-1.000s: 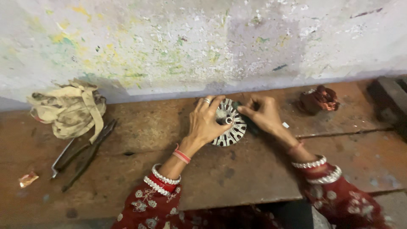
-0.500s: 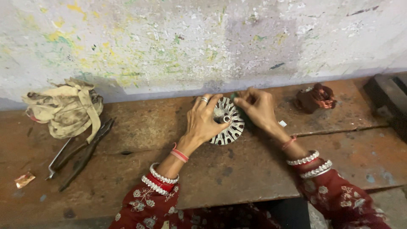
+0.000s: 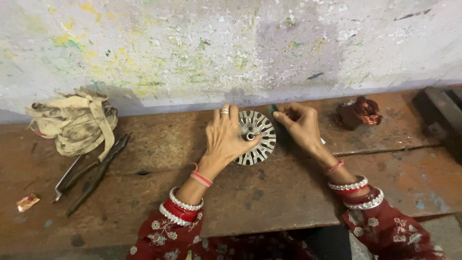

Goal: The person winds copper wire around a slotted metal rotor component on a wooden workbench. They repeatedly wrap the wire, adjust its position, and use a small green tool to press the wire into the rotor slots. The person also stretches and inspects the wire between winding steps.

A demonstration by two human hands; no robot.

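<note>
On the bench (image 3: 269, 202), one slotted metal disc (image 3: 257, 138) lies flat near the back edge, face up. The left hand (image 3: 225, 139) presses on it, thumb at its hub. The right hand (image 3: 301, 126) pinches one thin dark tool (image 3: 273, 110) at the disc's far rim.

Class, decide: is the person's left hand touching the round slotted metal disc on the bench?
Touching. The head view shows the left hand lying across the slotted metal disc, thumb resting at its centre hub.
</note>
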